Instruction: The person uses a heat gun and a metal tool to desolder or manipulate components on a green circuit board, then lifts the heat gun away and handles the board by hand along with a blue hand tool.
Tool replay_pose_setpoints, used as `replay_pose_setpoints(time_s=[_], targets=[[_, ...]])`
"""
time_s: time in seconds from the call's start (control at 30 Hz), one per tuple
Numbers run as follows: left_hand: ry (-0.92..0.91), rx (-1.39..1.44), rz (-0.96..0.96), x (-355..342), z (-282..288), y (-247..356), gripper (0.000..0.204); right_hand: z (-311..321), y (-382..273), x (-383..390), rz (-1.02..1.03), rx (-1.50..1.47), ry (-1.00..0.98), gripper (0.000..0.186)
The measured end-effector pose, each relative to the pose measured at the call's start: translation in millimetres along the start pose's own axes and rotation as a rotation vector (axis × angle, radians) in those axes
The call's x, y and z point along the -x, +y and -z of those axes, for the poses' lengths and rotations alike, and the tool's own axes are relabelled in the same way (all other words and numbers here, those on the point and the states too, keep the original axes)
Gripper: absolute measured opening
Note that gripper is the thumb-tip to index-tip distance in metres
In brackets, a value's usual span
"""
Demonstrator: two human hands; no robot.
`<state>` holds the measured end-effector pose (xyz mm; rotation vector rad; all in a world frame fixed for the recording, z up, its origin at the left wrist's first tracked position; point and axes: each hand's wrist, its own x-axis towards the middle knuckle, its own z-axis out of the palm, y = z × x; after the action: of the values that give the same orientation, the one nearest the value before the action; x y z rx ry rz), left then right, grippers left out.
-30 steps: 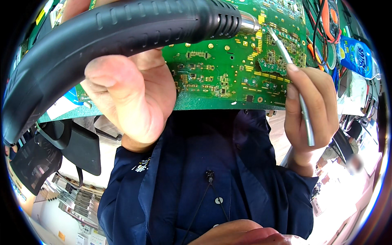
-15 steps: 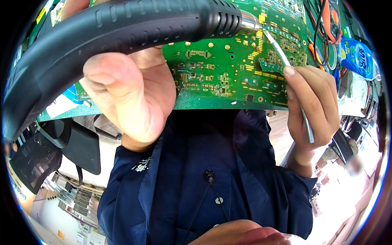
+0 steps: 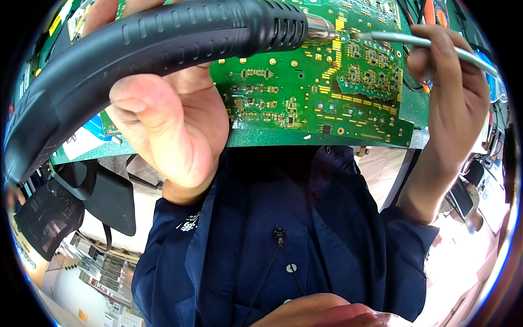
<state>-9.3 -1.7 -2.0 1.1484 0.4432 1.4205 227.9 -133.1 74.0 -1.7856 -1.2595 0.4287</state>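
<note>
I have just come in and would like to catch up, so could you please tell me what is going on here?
A person's left hand holds a black handheld tool, its metal nozzle at a green circuit board on the green table. The right hand holds a slim metal tool, its tip beside the nozzle's end. Whether either tool touches the board is too small to tell.

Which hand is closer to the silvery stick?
Right. The right hand holds the silvery stick in its fingers. The left hand is farther away, off to the stick's left, holding the black curved tool.
</note>
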Motion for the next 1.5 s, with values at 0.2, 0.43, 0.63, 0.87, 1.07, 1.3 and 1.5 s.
replay_pose_setpoints(time_s=[0.2,0.43,0.63,0.87,1.07,1.3,1.5], targets=[[0.025,0.031,0.011,1,-5,1,0.067,-14,0,1,-0.101,0.002,0.051,0.028],[-0.067,0.137,-0.005,0,6,-4,0.066,-7,10,-1,-0.128,-0.122,-0.005,0.03],[-0.059,0.147,-0.001,0,6,-4,0.066,7,24,-8,-0.208,-0.385,-0.099,0.035],[0.019,0.022,0.009,0,-4,2,0.068,13,27,2,-0.147,-0.294,-0.032,0.034],[0.083,-0.061,-0.012,2,-11,1,0.068,25,40,18,0.124,-0.127,0.19,0.028],[-0.138,0.158,-0.001,2,5,-2,0.061,18,22,32,0.191,0.123,0.195,0.023],[-0.333,0.226,0.01,-4,11,-4,0.059,41,35,31,0.206,0.062,-0.071,0.025]])
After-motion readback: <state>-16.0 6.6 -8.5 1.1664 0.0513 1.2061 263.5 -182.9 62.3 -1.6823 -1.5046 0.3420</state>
